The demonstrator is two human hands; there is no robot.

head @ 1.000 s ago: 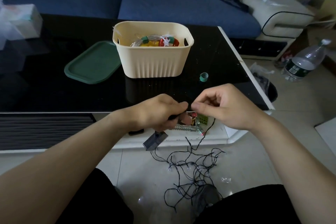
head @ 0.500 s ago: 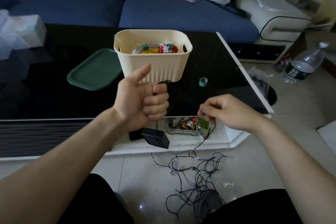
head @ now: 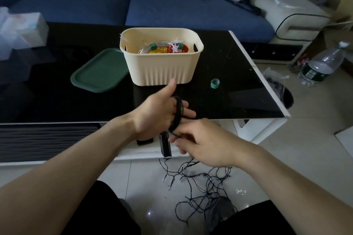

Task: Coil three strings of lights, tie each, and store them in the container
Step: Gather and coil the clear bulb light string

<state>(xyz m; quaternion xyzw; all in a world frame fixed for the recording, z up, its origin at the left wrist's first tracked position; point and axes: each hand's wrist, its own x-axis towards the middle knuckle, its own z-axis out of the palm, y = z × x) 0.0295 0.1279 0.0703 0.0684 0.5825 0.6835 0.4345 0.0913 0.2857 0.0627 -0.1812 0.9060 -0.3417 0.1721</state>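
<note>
Two hands worked close together over the near edge of the black table (head: 57, 101). The left hand (head: 154, 114) was held up with thumb raised and fingers stretched forward, and dark loops of the black light string (head: 178, 113) were wound around those fingers. The right hand (head: 202, 143) sat just below and beside it, fingertips pinched on the wire where it left the coil. A small black box (head: 165, 146), probably the string's plug or controller though the dim light made that hard to judge, hung under the left hand. The rest of the string lay in a loose tangle (head: 200, 183) on the pale floor tiles between the person's knees.

On the table stood the cream container (head: 162, 70), open, with two coiled strings (head: 164, 48) already inside, bound with green ties. A green lid (head: 99, 71) lay flat just left of it, touching or nearly so. A small green tie (head: 214, 83) rested on the glass to the container's right, apart from it. Farther off, a plastic water bottle (head: 321, 65) lay on the floor at right, and a blue sofa (head: 191, 11) ran behind the table
</note>
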